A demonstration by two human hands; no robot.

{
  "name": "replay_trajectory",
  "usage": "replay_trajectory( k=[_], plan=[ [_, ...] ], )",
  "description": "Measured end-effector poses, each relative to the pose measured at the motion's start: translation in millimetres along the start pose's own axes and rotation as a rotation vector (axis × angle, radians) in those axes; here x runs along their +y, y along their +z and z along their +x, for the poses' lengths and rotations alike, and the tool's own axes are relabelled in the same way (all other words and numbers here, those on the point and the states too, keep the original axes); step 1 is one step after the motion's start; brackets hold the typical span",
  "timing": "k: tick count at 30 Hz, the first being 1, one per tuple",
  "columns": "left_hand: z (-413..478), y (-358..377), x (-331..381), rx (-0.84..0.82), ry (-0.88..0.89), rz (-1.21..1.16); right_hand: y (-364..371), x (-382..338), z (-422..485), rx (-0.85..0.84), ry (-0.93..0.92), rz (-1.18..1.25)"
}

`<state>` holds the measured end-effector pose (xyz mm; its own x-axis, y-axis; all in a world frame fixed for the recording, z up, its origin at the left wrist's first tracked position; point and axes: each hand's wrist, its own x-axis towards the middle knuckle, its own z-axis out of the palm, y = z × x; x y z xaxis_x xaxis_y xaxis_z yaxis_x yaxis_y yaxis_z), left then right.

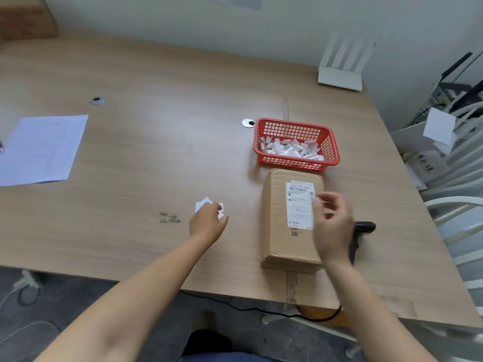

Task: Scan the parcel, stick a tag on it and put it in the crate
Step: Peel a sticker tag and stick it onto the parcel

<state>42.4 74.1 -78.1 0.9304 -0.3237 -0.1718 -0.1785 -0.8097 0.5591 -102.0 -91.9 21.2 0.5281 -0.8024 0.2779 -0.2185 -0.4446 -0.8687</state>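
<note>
Our left hand (207, 223) rests fingers-down on the small white tags (209, 206), left of the parcel (291, 220), seemingly pinching one, though we cannot tell. Our right hand (333, 226) hovers blurred and loosely spread over the parcel's right edge, holding nothing. That box's long axis runs away from us toward the red basket (296, 143) just beyond.
</note>
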Motion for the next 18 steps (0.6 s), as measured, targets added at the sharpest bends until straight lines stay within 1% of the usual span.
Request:
replay_trajectory(
  k=[2, 4, 5, 7, 9, 10, 14, 18],
  plan=[
    [9, -6, -12, 0.008, -0.031, 0.002, 35, -26, -25, -0.173, -0.171, 0.047],
    [17, -9, -23, -0.023, -0.048, 0.021, 76, -31, -44, -0.322, -0.255, 0.012],
    [20, -9, -28, -0.037, -0.043, 0.038, 96, -27, -50, -0.397, -0.246, -0.032],
    [27, -8, -38, -0.04, -0.021, 0.058, 132, -10, -56, -0.517, -0.096, -0.144],
    [34, -8, -46, -0.039, 0.007, 0.035, 158, 12, -56, -0.57, 0.066, -0.259],
    [38, -8, -49, -0.054, 0.024, 0.023, 168, 21, -56, -0.586, 0.107, -0.318],
    [47, -4, -58, -0.163, 0.074, 0.057, 188, 44, -54, -0.628, 0.181, -0.506],
    [55, -1, -59, -0.17, 0.087, 0.071, 207, 45, -52, -0.602, 0.2, -0.582]
  ],
)
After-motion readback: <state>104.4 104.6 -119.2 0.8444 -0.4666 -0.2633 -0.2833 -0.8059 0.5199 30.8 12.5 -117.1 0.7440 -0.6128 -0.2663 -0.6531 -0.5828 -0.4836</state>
